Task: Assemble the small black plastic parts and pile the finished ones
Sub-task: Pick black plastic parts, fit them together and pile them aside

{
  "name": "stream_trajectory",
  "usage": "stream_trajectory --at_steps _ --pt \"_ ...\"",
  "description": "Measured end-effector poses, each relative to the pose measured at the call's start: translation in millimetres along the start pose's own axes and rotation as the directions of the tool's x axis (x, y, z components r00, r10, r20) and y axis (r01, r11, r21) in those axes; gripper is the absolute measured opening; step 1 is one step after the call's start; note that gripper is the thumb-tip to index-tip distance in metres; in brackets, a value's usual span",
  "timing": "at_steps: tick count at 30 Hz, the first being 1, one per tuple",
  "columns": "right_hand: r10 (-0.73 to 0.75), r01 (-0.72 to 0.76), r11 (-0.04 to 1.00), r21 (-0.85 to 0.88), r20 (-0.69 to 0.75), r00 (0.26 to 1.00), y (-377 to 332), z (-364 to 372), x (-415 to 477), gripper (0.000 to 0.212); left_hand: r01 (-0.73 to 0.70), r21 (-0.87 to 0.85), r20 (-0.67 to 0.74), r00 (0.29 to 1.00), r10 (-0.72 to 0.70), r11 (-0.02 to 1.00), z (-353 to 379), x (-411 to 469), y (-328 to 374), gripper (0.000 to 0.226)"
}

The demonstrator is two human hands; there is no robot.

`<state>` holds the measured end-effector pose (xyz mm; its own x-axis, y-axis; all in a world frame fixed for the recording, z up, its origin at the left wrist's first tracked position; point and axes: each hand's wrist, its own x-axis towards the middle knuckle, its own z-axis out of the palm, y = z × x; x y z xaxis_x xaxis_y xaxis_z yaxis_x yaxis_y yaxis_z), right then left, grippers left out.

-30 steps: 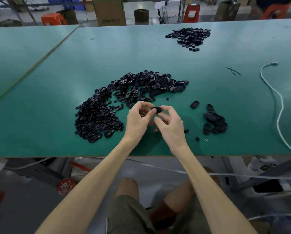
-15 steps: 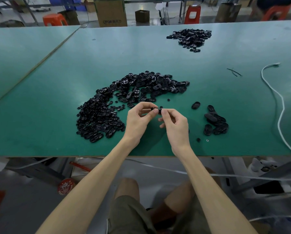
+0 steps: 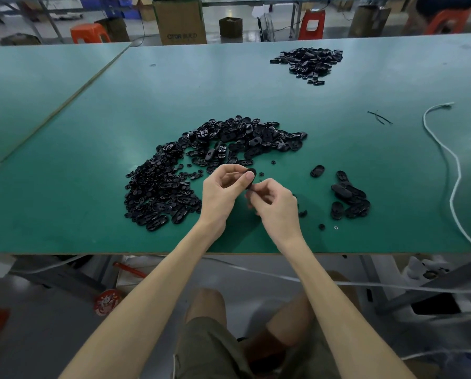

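- Green table (image 3: 64, 160): work surface, spans the whole view.
- Large heap (image 3: 163, 192): loose black plastic parts, left of centre, curving back toward the middle.
- Left hand (image 3: 223, 192): above the table's near edge, thumb and fingers curled, pinching the black part (image 3: 251, 173) at its upper end.
- Right hand (image 3: 276, 206): fingers curled, thumb and forefinger pinching the same part's lower end.
- Far heap (image 3: 308, 61): more black parts, well back.
- Small pile (image 3: 349, 201): black oval pieces, right of the hands.
- White cable (image 3: 453, 192): runs along the right side.
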<state>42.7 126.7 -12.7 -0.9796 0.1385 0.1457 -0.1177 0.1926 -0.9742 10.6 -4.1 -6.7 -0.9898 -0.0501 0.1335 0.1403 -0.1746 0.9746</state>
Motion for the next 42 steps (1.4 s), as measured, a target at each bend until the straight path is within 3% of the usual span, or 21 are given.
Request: stream_trajectory --at_steps 5,10,14,26,42 --pt "0.009 -0.009 0.999 0.038 -0.012 1.0 -0.4 -2.8 1.0 0.014 -0.035 0.032 0.032 0.999 0.034 0.999 0.5 0.5 -3.7 0.012" --pt "0.06 -0.034 0.969 0.246 -0.098 0.993 -1.8 -6.5 3.3 0.012 -0.052 0.077 0.053 0.997 0.048 0.996 -1.1 -0.1 -5.1 0.012" --pt "0.061 -0.035 0.97 0.24 -0.1 0.993 0.6 -7.4 2.3 0.005 -0.049 0.065 0.145 0.989 0.04 0.997 -0.2 -0.6 -5.7 0.014" --pt "0.112 -0.056 0.958 0.282 -0.186 0.976 4.6 -7.9 3.9 0.006 -0.02 0.128 0.221 0.975 -0.009 0.992 -2.0 0.7 -3.2 0.025" --pt "0.107 -0.053 0.953 0.299 -0.168 0.98 4.6 -10.4 3.7 0.006 -0.039 0.175 0.216 0.976 0.0 0.984 1.3 -1.5 -1.5 0.019"
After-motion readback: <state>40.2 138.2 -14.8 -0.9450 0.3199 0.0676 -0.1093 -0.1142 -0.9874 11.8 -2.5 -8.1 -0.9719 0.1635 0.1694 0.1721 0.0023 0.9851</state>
